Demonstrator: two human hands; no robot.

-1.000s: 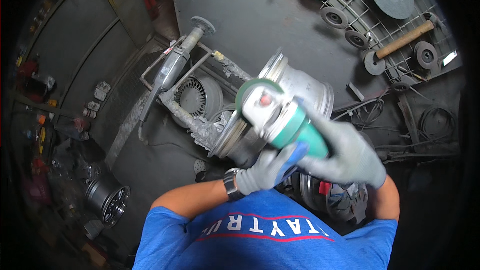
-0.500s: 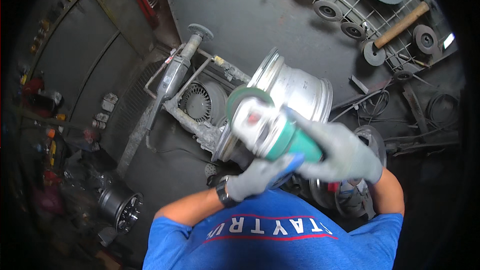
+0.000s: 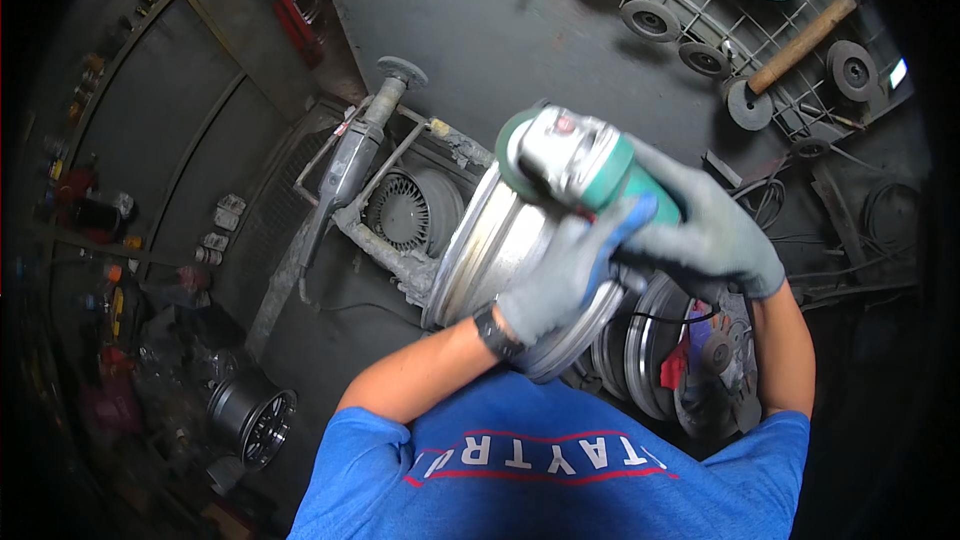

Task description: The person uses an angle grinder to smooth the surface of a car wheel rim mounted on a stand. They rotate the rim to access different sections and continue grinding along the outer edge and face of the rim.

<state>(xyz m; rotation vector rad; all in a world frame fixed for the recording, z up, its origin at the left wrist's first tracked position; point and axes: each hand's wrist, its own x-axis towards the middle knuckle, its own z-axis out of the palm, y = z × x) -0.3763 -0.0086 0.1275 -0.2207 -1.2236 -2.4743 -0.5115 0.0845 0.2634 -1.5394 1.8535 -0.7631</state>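
Observation:
A green-bodied angle grinder (image 3: 632, 188) with a bare metal head is held up in front of my chest. Its green disc (image 3: 514, 152) faces the upper left. My right hand (image 3: 715, 230), in a grey glove, wraps round the body. My left hand (image 3: 560, 285), gloved in grey with blue on the fingers, closes on the grinder's near side. Beneath the grinder and my left forearm lies a silver wheel rim (image 3: 478, 248), partly covered by them. Whether the disc touches the rim I cannot tell.
Left of the rim, a long grey power tool (image 3: 350, 155) with a round disc leans on a dirty metal frame (image 3: 392, 252). More rims (image 3: 652, 350) stand beside my right arm. Sanding discs (image 3: 648, 20) and a wooden-handled hammer (image 3: 805, 40) hang on a wire rack. Cables (image 3: 885, 220) lie at right.
The grinder and both hands have moved up and slightly right. The silver rim has turned and now lies lower, nearer my body. More of the stacked rims at right shows.

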